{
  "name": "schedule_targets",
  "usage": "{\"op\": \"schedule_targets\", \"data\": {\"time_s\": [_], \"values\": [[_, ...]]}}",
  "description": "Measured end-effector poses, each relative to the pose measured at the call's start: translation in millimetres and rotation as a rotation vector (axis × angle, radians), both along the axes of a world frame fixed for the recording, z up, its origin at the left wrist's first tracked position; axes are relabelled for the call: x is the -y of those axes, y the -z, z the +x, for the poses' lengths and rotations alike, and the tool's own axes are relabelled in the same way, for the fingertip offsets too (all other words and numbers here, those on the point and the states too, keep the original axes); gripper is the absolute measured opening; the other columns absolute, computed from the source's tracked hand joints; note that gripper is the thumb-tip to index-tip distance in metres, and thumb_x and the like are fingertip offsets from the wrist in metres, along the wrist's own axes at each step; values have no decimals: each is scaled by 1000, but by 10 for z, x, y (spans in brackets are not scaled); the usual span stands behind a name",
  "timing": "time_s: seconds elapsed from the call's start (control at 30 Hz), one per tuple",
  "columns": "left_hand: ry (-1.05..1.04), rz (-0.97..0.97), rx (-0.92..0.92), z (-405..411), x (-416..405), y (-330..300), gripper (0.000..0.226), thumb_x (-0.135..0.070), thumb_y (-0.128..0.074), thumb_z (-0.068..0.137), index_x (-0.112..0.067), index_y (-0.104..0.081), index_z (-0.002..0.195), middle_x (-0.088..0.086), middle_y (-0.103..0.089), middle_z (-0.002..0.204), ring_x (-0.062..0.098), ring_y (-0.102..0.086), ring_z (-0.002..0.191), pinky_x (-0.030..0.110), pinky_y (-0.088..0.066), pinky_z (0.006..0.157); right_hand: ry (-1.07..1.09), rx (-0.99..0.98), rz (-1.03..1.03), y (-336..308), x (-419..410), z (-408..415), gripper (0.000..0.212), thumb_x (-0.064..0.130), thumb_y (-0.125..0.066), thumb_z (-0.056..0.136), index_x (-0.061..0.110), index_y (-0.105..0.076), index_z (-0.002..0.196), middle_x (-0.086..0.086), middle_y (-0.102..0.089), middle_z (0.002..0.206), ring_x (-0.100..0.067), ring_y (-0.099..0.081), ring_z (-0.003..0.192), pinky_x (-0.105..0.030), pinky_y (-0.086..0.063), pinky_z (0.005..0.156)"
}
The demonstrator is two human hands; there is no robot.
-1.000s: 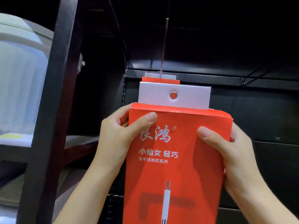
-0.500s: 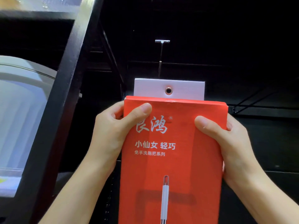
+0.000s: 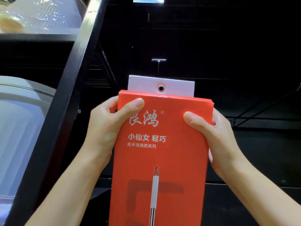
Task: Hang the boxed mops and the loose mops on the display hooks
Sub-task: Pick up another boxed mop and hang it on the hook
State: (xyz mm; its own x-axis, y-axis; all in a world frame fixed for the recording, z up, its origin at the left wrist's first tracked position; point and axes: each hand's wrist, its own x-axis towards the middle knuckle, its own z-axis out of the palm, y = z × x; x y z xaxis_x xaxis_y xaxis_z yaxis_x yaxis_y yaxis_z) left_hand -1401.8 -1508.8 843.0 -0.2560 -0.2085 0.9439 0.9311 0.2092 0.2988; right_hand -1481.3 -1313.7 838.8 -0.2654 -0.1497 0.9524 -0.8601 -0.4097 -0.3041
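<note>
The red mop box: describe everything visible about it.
The red mop box is a tall, flat carton that looks like cardboard, printed with white Chinese characters and a picture of a mop handle. A white hang tab with a metal-ringed hole sticks up from its top. It is held upright, not yet on the display hook above it. The left hand and right hand grip its side edges, thumbs on the front. Its bottom runs out of view.

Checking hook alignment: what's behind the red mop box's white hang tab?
Behind the white cardboard hang tab of the red cardboard mop box, a thin metal display hook rises into dark shelving. Its lower end is covered by the tab. Both hands hide the box's sides.
</note>
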Motion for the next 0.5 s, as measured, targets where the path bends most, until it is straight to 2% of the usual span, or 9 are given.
{"op": "schedule_targets", "data": {"time_s": [0.1,0.3,0.5], "values": [[-18,-16,-12,-2,15,-44,42,-47,-76,57,-20,-73,89,10,-76,88,28,-75,76,36,-59,61,-16,-30,5,-53,14,0,43,43,-78,58,29,-69,98,-4,-74,101,-23,-74,87,-31,-58,64],[-17,-7,-14,16,5,-190,41,-47,-77,57,-20,-73,87,9,-77,86,25,-75,74,34,-59,62,-1,-44,5,-200,29,7,46,43,-76,61,24,-68,102,-7,-74,101,-25,-73,87,-35,-59,66],[-7,-8,-19,-2,-4,-366,48,-48,-78,56,-18,-73,93,11,-77,90,30,-74,80,43,-60,71,-5,-78,6,-380,22,-2,41,43,-75,66,24,-69,101,-6,-75,99,-23,-74,86,-31,-58,64]]}}
